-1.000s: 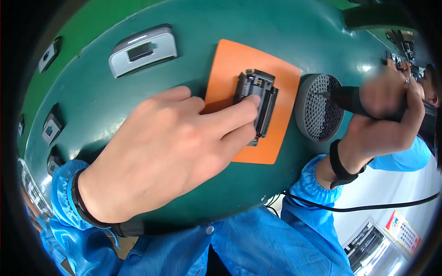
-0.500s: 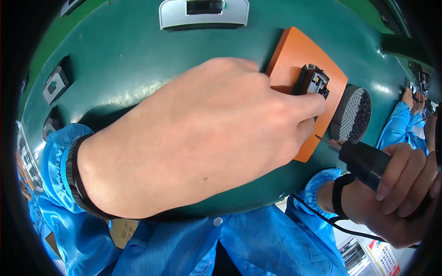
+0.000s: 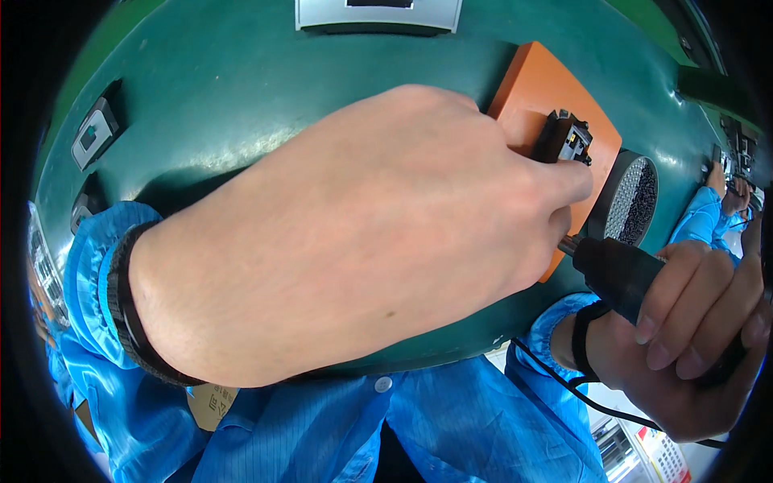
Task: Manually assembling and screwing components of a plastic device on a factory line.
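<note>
My left hand [image 3: 419, 209] reaches across the view, fingers curled over an orange block [image 3: 523, 88]. Its fingertips close against the near end of a small black mechanical part [image 3: 566, 138] with metal and white details, which sits on the block. The lower fingers and much of their hold are hidden by the back of the hand. At the right, my right hand [image 3: 696, 322] is wrapped round a dark corded electric screwdriver [image 3: 616, 270]. The screwdriver points left, and its bit's end disappears behind my left fingers, so I cannot tell what it touches.
An oval two-part tray [image 3: 626, 201] of light and dark small pieces stands right of the block. Grey-and-black housings [image 3: 378, 18] [image 3: 95, 135] lie at the far edge and left on the green table [image 3: 217, 88]. A co-worker's blue sleeve [image 3: 699, 213] shows at far right.
The screwdriver has moved left toward my left hand, and its bit's end is now hidden behind the fingers. The view has shifted slightly; my left hand stays at the black part.
</note>
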A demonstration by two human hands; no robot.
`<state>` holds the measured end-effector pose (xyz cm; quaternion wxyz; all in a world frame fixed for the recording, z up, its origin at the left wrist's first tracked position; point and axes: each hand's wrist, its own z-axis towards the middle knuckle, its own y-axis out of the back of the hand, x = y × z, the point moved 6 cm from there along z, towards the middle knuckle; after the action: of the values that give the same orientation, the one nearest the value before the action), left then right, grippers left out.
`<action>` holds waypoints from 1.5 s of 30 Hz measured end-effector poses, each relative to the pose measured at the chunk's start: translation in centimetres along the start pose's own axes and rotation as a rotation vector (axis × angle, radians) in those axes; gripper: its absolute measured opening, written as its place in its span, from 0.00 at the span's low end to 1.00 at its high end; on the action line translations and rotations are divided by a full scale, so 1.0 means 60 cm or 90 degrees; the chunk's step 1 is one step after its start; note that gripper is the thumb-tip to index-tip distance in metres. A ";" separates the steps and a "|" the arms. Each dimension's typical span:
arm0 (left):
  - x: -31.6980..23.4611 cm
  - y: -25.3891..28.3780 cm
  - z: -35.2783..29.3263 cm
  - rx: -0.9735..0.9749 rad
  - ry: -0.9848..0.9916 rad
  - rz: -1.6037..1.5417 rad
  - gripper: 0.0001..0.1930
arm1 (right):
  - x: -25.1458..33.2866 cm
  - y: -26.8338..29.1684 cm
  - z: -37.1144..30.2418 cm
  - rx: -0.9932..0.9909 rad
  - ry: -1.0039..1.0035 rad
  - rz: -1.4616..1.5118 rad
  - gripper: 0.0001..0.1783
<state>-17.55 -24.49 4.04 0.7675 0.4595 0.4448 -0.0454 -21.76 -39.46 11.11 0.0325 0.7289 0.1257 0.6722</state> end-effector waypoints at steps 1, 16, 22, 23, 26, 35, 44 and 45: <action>0.001 -0.003 0.003 0.007 -0.004 -0.004 0.09 | -0.002 0.001 -0.002 -0.005 -0.002 -0.004 0.09; 0.010 -0.023 -0.004 0.045 -0.151 0.213 0.06 | -0.036 -0.018 -0.003 0.019 0.357 0.267 0.13; 0.009 -0.021 -0.006 0.051 -0.146 0.206 0.08 | -0.029 -0.003 0.004 0.006 0.280 0.163 0.13; 0.008 -0.018 -0.007 0.049 -0.140 0.203 0.08 | -0.031 -0.002 0.001 -0.046 0.270 0.182 0.13; 0.011 -0.011 0.000 0.025 -0.142 0.184 0.09 | -0.031 0.011 -0.007 -0.113 0.278 0.270 0.13; 0.000 -0.014 -0.005 0.032 -0.156 0.215 0.11 | -0.033 0.035 -0.034 -0.237 0.414 0.444 0.14; 0.001 -0.010 0.000 0.027 -0.171 0.199 0.07 | -0.030 0.032 -0.030 -0.252 0.393 0.424 0.15; 0.001 -0.011 0.000 0.037 -0.174 0.202 0.07 | -0.030 0.033 -0.030 -0.253 0.393 0.424 0.15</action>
<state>-17.84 -24.83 3.60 0.8047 0.5351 0.2571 0.0016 -23.40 -42.02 9.95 -0.0845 0.4763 -0.2408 0.8414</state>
